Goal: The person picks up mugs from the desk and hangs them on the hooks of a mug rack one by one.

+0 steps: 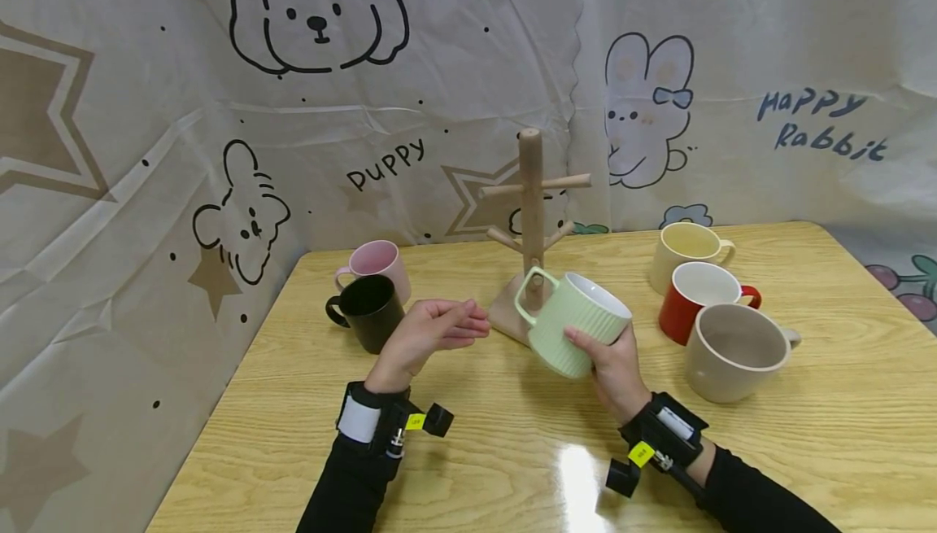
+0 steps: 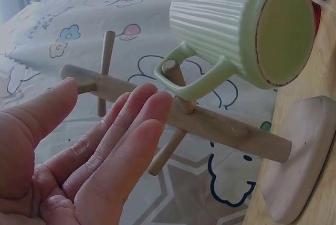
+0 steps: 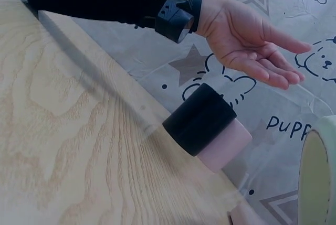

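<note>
green mug (image 1: 574,329) was tilted in my right hand's (image 1: 618,366) grip, just beside the wooden mug rack (image 1: 531,216); handle (image 2: 210,82) overlapped a peg (image 2: 172,72), couldn't tell if hooked. my left hand (image 1: 435,331) was released, fingers extended. black mug (image 1: 379,329), pink mug (image 1: 391,266) stood left on worktop (image 1: 468,460); yellow mug (image 1: 668,263), red mug (image 1: 681,313), beige mug (image 1: 721,370) right.
</note>
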A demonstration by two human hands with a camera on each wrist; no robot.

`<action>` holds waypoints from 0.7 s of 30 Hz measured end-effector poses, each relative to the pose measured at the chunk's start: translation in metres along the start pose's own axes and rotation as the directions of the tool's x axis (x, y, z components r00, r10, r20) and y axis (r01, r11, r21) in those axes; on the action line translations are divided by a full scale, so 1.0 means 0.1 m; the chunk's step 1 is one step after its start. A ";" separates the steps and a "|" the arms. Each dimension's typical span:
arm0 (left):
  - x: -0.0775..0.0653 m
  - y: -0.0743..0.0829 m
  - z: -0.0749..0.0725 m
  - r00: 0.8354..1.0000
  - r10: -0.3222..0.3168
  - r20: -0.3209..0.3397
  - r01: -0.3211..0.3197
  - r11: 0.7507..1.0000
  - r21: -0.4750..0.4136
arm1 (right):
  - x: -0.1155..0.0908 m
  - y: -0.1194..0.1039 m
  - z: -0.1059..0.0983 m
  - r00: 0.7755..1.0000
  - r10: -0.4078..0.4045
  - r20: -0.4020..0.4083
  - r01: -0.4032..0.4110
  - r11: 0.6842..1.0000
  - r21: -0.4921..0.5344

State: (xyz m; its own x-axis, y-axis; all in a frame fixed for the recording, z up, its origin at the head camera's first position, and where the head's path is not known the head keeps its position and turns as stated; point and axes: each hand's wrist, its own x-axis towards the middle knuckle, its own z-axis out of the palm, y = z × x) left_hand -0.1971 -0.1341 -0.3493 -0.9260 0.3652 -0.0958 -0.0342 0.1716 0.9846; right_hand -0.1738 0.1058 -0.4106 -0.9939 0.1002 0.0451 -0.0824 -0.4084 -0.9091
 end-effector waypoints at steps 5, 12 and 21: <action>0.00 0.00 0.01 1.000 -0.002 0.002 0.002 1.000 0.000 | 0.05 0.05 0.00 0.999 -0.034 0.000 0.034 0.999 0.018; 0.00 0.00 0.01 1.000 0.005 0.008 -0.005 1.000 0.002 | 0.22 0.30 -0.10 0.990 -0.135 0.038 0.133 0.989 0.070; 0.01 -0.02 0.02 1.000 0.004 0.016 -0.004 1.000 -0.014 | 0.32 0.37 -0.10 0.988 -0.150 0.037 0.149 0.988 0.034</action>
State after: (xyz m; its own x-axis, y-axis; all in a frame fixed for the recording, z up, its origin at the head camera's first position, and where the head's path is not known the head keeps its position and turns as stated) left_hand -0.1971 -0.1320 -0.3519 -0.9200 0.3804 -0.0942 -0.0361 0.1572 0.9869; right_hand -0.2079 0.1028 -0.4470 -0.9723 0.1268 0.1963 -0.2319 -0.4191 -0.8778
